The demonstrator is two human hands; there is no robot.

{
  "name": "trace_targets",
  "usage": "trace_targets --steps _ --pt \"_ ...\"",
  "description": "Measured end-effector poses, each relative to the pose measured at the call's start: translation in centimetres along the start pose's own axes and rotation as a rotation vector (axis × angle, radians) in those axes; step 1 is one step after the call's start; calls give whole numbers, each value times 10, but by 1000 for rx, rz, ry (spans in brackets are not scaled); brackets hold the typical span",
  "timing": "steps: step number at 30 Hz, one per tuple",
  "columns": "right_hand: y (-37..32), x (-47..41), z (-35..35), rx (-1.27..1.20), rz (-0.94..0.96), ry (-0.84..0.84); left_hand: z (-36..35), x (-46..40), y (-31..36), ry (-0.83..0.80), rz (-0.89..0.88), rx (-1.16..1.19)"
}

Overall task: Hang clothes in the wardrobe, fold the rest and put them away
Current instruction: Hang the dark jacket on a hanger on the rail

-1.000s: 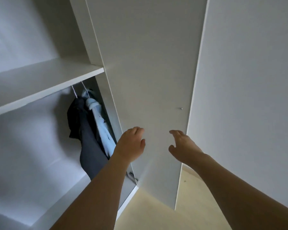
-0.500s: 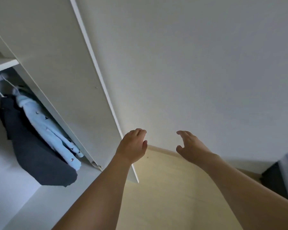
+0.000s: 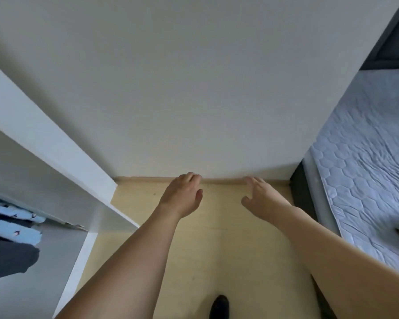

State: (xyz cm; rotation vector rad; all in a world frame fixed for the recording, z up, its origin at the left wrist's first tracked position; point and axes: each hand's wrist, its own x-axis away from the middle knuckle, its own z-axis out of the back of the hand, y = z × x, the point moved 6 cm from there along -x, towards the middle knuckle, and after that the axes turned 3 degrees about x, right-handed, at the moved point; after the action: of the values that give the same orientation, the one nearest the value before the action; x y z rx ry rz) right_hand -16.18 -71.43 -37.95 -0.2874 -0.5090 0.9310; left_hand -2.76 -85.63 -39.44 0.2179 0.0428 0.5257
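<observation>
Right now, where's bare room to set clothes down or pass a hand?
Bare: the wooden floor between the wardrobe door and the mattress, up to the wall. Most of the mattress top is bare too. Crowded: the wardrobe's hanging space, filled by the light blue garment and dark garment. Left hand and right hand hold nothing.

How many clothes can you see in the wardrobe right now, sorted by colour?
Light blue garment: 1
Dark grey garment: 1
Total: 2
Both hang at the left edge, partly cut off by the frame.
</observation>
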Motion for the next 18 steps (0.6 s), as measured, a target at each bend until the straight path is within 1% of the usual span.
trace_targets --steps 2,5,8,10,14,18 --pt "39 9 8 -14 -55 -10 -19 -16 35 -34 -17 15" --pt "102 28 31 -37 -122 19 -43 -37 97 -94 -79 19" --pt "162 50 53 -50 -170 45 -54 -58 151 -97 -103 42" --pt "214 74 67 -55 -198 57 -67 -69 201 -93 -109 44" --pt "312 127 81 -63 -241 23 -96 -66 291 -89 -76 94" --pt "391 174 98 -72 -275 -35 -124 -48 378 -134 -79 94"
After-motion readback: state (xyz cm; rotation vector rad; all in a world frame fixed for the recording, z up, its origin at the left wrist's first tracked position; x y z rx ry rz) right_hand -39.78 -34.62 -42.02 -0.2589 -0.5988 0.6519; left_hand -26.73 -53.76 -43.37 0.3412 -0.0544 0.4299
